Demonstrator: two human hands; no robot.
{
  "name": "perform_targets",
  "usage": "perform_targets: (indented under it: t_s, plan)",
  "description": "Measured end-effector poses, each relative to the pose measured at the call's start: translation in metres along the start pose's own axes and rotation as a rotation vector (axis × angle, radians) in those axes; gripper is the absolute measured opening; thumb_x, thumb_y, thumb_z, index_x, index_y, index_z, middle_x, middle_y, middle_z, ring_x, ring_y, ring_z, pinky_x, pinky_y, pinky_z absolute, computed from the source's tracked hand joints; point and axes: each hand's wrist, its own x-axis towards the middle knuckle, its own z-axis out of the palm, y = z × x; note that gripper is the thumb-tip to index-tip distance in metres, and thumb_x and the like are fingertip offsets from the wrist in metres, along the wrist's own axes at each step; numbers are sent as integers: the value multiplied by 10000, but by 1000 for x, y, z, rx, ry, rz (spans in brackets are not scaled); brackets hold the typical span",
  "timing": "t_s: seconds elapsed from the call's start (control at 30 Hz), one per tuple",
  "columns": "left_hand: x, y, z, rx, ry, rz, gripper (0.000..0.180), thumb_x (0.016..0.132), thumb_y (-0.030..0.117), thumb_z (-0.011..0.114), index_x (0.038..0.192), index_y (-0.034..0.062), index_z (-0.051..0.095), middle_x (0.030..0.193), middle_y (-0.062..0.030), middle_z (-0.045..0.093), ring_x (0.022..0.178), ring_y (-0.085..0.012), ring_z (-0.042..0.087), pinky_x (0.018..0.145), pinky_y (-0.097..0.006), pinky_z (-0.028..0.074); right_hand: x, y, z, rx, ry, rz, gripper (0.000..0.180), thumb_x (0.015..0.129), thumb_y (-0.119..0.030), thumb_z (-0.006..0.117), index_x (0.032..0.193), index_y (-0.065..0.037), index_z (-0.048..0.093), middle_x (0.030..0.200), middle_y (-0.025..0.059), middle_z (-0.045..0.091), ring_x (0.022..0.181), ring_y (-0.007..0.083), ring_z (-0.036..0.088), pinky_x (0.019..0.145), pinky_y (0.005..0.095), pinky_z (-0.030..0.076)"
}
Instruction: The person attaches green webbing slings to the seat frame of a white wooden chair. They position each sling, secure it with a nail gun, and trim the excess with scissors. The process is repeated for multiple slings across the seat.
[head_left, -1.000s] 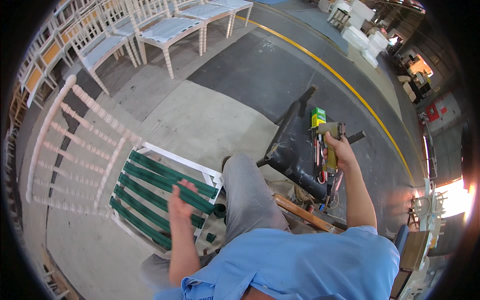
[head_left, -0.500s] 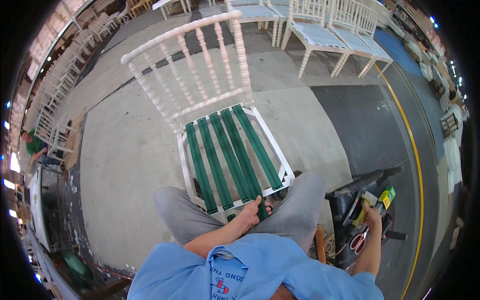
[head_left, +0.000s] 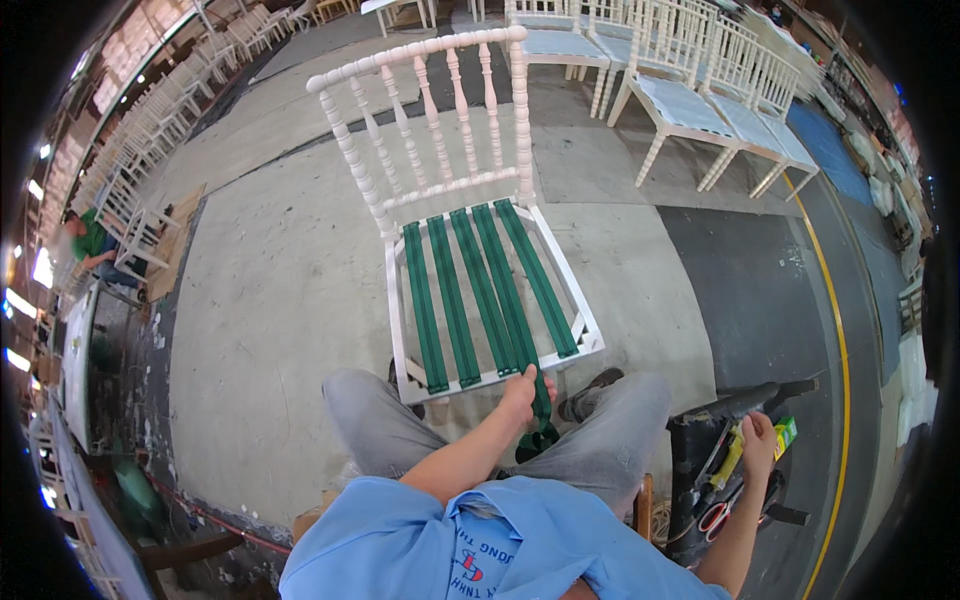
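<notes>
A white chair (head_left: pixel 397 310) with a turned-spindle back stands before my knees. Several green webbing straps (head_left: pixel 455 305) run from back to front across its open seat frame. At the front rail my left hand (head_left: pixel 519 394) is closed on one green strap (head_left: pixel 542 408), whose loose end hangs between my legs. Off to the right, my right hand (head_left: pixel 759 440) is above a black padded stand, its fingers pinched together; whatever they hold, if anything, is too small to make out. Beside it lie a yellow-handled tool (head_left: pixel 727 462), a green-and-yellow box (head_left: pixel 786 434) and red-handled scissors (head_left: pixel 713 518).
The black stand (head_left: pixel 692 440) sits by my right knee. White chairs with pale seats (head_left: pixel 683 103) line the back right, and more white chairs (head_left: pixel 170 100) stand along the left. A person in green (head_left: pixel 92 240) sits at the far left beside a chair.
My right hand has risen slightly off the tools on the stand. My left hand still grips the strap at the front rail. The whole view has shifted, placing the chair farther right.
</notes>
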Motion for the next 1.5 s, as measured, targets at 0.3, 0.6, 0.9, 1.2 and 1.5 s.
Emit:
perform_targets:
  t_s: [0.3,0.6,0.9,1.2,1.5]
  plan:
    - [-4,-22,-20,37,53,96,400,1153,363,467,1081,3,626,901,-146,727,757,-296,722,678,-453,625,-23,-84,189,283,-570,42,312,1056,-277,677,1232,-22,717,1025,39,723,878,130,683,774,285,550]
    - [-31,-94,-23,360,-200,-15,463,1146,454,473,1205,55,699,1075,-70,772,873,-186,675,818,-345,526,-44,-86,365,174,-1198,453,475,1081,-421,641,1360,-37,643,1114,72,720,924,201,678,773,388,547]
    - [-31,-63,-55,1273,-105,201,415,1104,377,548,1195,4,705,1065,-124,758,980,-315,690,899,-415,527,-56,-48,406,-152,-1054,62,422,1035,-360,693,1200,26,736,1062,219,759,946,321,718,883,443,554]
    - [-22,34,-31,1729,74,1230,602,1029,334,635,1555,76,497,1605,-133,459,1548,-418,335,1267,-591,234,-41,-22,441,-436,-1022,-189,361,998,-349,669,1254,-108,750,1235,234,729,1144,421,696,974,491,545]
    - [22,35,-29,2098,80,1077,884,996,487,668,1694,117,270,1775,-54,212,1648,-369,103,1309,-605,93,-40,-28,436,-302,-862,-96,367,935,-305,730,1239,-102,761,1256,195,742,1157,383,707,985,459,557]
